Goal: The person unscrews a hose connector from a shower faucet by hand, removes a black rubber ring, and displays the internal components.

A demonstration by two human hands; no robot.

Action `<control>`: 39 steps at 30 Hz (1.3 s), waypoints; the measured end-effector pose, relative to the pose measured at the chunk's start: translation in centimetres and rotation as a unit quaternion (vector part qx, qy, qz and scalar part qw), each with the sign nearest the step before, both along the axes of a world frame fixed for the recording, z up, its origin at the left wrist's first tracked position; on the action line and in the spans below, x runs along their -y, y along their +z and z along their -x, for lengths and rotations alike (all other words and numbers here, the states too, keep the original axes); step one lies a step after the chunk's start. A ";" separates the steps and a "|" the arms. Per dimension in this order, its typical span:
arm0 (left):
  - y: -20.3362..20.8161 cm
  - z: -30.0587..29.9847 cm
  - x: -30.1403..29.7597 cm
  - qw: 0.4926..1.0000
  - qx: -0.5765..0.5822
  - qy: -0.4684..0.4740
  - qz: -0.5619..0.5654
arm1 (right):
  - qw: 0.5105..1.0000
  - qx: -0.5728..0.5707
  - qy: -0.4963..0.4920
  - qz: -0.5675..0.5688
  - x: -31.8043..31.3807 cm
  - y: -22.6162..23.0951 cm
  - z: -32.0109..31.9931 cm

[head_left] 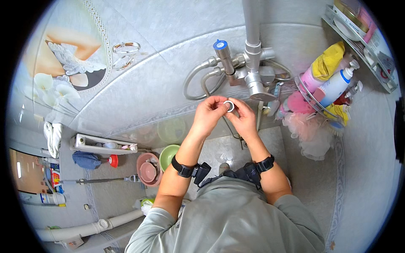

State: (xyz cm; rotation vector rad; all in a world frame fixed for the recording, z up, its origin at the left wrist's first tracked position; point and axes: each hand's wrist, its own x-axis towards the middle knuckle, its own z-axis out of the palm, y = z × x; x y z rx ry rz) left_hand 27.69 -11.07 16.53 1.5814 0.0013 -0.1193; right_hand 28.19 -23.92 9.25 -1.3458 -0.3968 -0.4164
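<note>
Both hands are raised in front of the shower fittings and meet at a small round piece with a white rim (232,106); its exact kind is too small to make out. My left hand (210,113) pinches it from the left, with thumb and fingers closed. On the other side, my right hand (244,117) grips it between thumb and fingertips. Just beyond the hands is the chrome shower mixer (254,63) on its vertical pipe. A valve with a blue-topped handle (220,45) and a looped braided metal hose (192,76) adjoin it.
A corner rack (311,98) at right holds bottles, yellow cloths and a hanging pink bath puff (310,135). Above it is a wall shelf (363,42). Pink (148,170) and green basins (167,155) stand left of my legs, near a white drain pipe (103,225).
</note>
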 end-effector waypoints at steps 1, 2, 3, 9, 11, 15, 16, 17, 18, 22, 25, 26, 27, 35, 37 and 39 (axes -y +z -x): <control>-0.1 0.1 0.0 1.000 0.004 0.007 -0.007 | 1.000 -0.004 0.008 0.004 0.0 0.2 0.1; -0.1 0.2 0.0 1.000 0.007 0.014 -0.014 | 1.000 -0.008 0.017 0.008 0.2 0.5 0.2; -0.1 0.2 0.0 0.999 0.012 0.021 -0.021 | 1.000 -0.010 0.025 0.012 0.2 0.8 0.1; 0.1 0.6 -0.7 0.990 -0.072 0.005 0.121 | 0.999 -0.024 0.043 -0.005 0.3 0.1 0.3; -0.1 0.6 -0.4 0.995 -0.040 -0.004 0.088 | 0.998 -0.029 0.047 -0.006 0.3 0.2 0.3; 0.2 0.3 0.1 0.994 -0.059 0.008 0.090 | 0.999 -0.014 0.018 0.029 0.3 0.3 0.1; 0.1 0.1 -0.1 0.989 -0.089 0.010 0.120 | 0.999 -0.012 0.008 0.039 0.2 0.3 0.1; -0.2 -0.2 -0.4 0.981 -0.119 0.012 0.150 | 0.999 -0.010 -0.001 0.049 0.2 0.4 0.1; -0.1 -0.4 -0.5 0.972 -0.149 0.013 0.179 | 0.998 -0.007 -0.012 0.059 0.2 0.5 0.0; 0.5 -0.4 0.1 0.969 -0.137 0.017 0.203 | 0.998 -0.012 -0.025 0.050 0.2 0.3 -0.6; 0.5 -0.5 0.1 0.969 -0.142 0.006 0.201 | 0.998 -0.013 -0.015 0.055 0.7 0.3 -0.7; 0.6 -0.5 0.3 0.975 -0.132 0.007 0.178 | 0.997 -0.013 -0.013 0.071 0.9 0.0 -0.8; 0.6 -0.5 0.4 0.980 -0.123 0.010 0.156 | 0.996 -0.014 -0.010 0.087 1.0 0.1 -0.8; 0.0 -2.1 0.0 0.964 -0.192 -0.020 0.183 | 0.972 0.036 -0.061 0.224 2.0 2.7 -0.8; 0.4 -2.2 0.3 0.965 -0.195 -0.018 0.173 | 0.977 0.022 -0.059 0.204 2.1 2.5 -0.9; 0.7 -2.2 0.9 0.969 -0.186 -0.003 0.160 | 0.984 0.003 -0.071 0.163 1.7 2.0 -0.9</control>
